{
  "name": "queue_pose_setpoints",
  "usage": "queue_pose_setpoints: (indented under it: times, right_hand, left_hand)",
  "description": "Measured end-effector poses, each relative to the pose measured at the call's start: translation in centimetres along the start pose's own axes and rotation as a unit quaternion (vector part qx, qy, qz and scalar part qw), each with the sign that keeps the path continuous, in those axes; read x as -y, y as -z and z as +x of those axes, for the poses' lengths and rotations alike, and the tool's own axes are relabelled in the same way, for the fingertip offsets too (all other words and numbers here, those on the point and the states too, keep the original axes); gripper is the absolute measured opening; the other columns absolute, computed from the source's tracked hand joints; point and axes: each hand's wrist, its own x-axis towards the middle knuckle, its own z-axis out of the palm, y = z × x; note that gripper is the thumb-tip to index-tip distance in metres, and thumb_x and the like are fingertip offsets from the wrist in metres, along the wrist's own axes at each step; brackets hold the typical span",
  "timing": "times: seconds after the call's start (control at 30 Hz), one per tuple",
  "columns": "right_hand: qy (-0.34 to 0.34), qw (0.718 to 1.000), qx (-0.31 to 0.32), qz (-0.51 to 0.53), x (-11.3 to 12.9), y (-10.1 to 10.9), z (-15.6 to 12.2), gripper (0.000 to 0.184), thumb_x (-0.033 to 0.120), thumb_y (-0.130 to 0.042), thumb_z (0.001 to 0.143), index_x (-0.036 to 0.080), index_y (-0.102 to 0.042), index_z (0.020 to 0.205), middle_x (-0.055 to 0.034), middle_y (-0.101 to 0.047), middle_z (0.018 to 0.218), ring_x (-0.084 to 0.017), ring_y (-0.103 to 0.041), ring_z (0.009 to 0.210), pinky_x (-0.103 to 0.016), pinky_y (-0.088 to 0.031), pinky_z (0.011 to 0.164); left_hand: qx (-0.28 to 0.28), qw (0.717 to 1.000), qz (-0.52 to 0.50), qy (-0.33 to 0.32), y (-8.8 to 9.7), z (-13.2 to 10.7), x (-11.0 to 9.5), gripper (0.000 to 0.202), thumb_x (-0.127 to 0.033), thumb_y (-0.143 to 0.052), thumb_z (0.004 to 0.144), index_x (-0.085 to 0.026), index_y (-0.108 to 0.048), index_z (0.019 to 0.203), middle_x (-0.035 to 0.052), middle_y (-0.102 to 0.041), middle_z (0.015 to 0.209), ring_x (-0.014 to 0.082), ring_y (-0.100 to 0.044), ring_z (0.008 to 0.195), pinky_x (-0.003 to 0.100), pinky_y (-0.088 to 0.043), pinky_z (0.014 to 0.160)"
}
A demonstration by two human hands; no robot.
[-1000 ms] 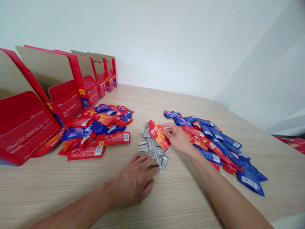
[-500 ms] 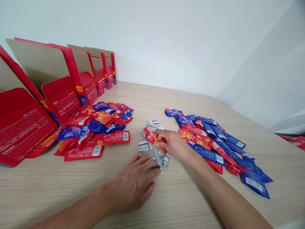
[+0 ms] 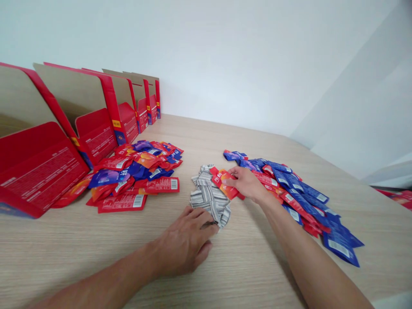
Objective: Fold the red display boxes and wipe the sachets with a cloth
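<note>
My right hand (image 3: 246,182) pinches a red sachet (image 3: 221,180) with an orange fruit picture, over the right edge of a grey-and-white striped heap (image 3: 209,195). Whether that heap is cloth or flat packets I cannot tell. At the heap's near edge lies my left hand (image 3: 185,240), fingers loosely bent and apart, fingertips touching it and gripping nothing visible. Right of the heap, red and blue sachets (image 3: 302,189) spread in a loose pile, partly behind my right hand and forearm. Another pile of red and blue sachets (image 3: 138,169) is on the left.
Several open red cartons (image 3: 96,133) with brown insides stand in a row along the left side. The light wood table (image 3: 193,124) meets a white wall (image 3: 225,64) at the back. Some red items (image 3: 395,196) show at the far right edge.
My right hand has moved the red sachet right and slightly up, from the middle of the striped heap to its right edge. The left hand stays nearly in place. The view has shifted slightly.
</note>
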Motion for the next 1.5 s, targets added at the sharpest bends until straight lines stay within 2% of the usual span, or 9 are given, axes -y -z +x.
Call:
queue_pose_setpoints:
  times: [0.1,0.3,0.5,0.63,0.77,0.83,1.0,1.23,1.5]
  right_hand:
    - [0.001,0.981,0.006,0.194,2.7,-1.0,-0.6,0.013,0.020,-0.077,0.088,0.019,-0.065,0.092,-0.0002,-0.074,0.078,-0.013,-0.067,0.062,-0.021,-0.050,0.054]
    - [-0.001,0.926,0.198,0.322,11.4,-6.7,-1.4,0.009,0.015,-0.065,0.098,0.019,-0.059,0.092,0.0054,-0.064,0.061,-0.009,-0.052,0.042,-0.016,-0.038,0.034]
    - [0.053,0.843,0.291,0.449,16.7,-12.6,0.2,0.025,0.001,-0.067,0.092,0.020,-0.052,0.097,0.0038,-0.068,0.075,-0.012,-0.070,0.063,-0.027,-0.066,0.065]
    - [0.116,0.871,0.271,0.393,14.3,-13.1,1.6,0.024,0.005,-0.070,0.090,0.020,-0.055,0.101,0.0015,-0.072,0.079,-0.013,-0.073,0.070,-0.032,-0.067,0.075]
    - [0.221,0.968,0.057,0.101,8.9,-9.4,4.5,0.011,0.017,-0.063,0.096,0.020,-0.063,0.107,-0.0014,-0.075,0.092,-0.014,-0.073,0.079,-0.031,-0.063,0.081]
    - [0.224,0.971,-0.056,-0.067,6.0,-6.5,6.5,0.014,0.022,-0.060,0.097,0.019,-0.066,0.110,-0.0056,-0.075,0.104,-0.017,-0.072,0.094,-0.034,-0.059,0.092]
    - [0.115,0.963,-0.142,-0.199,-0.4,-0.1,11.4,0.033,0.032,-0.056,0.098,0.012,-0.067,0.122,-0.0235,-0.065,0.131,-0.035,-0.056,0.132,-0.053,-0.039,0.117]
    - [-0.029,0.950,-0.118,-0.287,-5.2,2.4,15.9,0.075,0.074,-0.049,0.095,0.024,-0.055,0.150,-0.0225,-0.042,0.161,-0.051,-0.037,0.147,-0.078,-0.028,0.113]
    - [-0.039,0.934,-0.012,-0.356,-5.6,2.6,17.5,0.091,0.090,-0.038,0.089,0.034,-0.043,0.161,-0.0194,-0.039,0.166,-0.050,-0.048,0.142,-0.074,-0.035,0.112]
  left_hand:
    - [-0.004,1.000,0.008,-0.003,0.0,0.1,0.0,0.028,-0.019,-0.062,0.096,-0.022,-0.063,0.123,0.0060,-0.065,0.128,0.0272,-0.058,0.123,0.050,-0.039,0.111]
    - [-0.011,1.000,0.014,0.005,-0.5,-0.1,0.1,0.031,-0.019,-0.062,0.095,-0.023,-0.063,0.125,0.0063,-0.065,0.132,0.0281,-0.056,0.128,0.053,-0.037,0.117]
    - [0.010,1.000,0.002,0.017,-0.1,-0.2,-0.2,0.030,-0.019,-0.061,0.095,-0.024,-0.063,0.124,0.0058,-0.060,0.144,0.0281,-0.053,0.135,0.055,-0.037,0.118]
    - [0.001,1.000,0.000,0.013,-0.1,-0.4,-0.1,0.031,-0.018,-0.059,0.096,-0.024,-0.061,0.127,0.0052,-0.062,0.140,0.0271,-0.054,0.132,0.054,-0.036,0.119]
    - [0.003,1.000,-0.001,0.014,-0.4,-0.2,-0.1,0.033,-0.018,-0.058,0.096,-0.024,-0.060,0.128,0.0057,-0.063,0.136,0.0268,-0.053,0.130,0.052,-0.035,0.120]
    - [0.007,1.000,-0.002,0.022,-0.5,0.0,-0.3,0.033,-0.017,-0.057,0.095,-0.024,-0.060,0.127,0.0065,-0.062,0.136,0.0277,-0.052,0.131,0.053,-0.035,0.120]
    - [0.022,0.999,-0.008,0.030,-0.3,0.7,-0.4,0.034,-0.017,-0.056,0.093,-0.026,-0.058,0.126,0.0073,-0.060,0.137,0.0288,-0.052,0.128,0.057,-0.035,0.118]
    - [0.040,0.998,-0.046,0.034,0.5,1.1,0.2,0.039,-0.014,-0.059,0.090,-0.028,-0.058,0.126,0.0034,-0.059,0.135,0.0252,-0.052,0.127,0.052,-0.037,0.117]
    - [0.060,0.994,-0.086,0.036,0.8,1.2,0.8,0.041,-0.015,-0.060,0.091,-0.030,-0.058,0.129,0.0025,-0.059,0.139,0.0247,-0.052,0.130,0.049,-0.036,0.119]
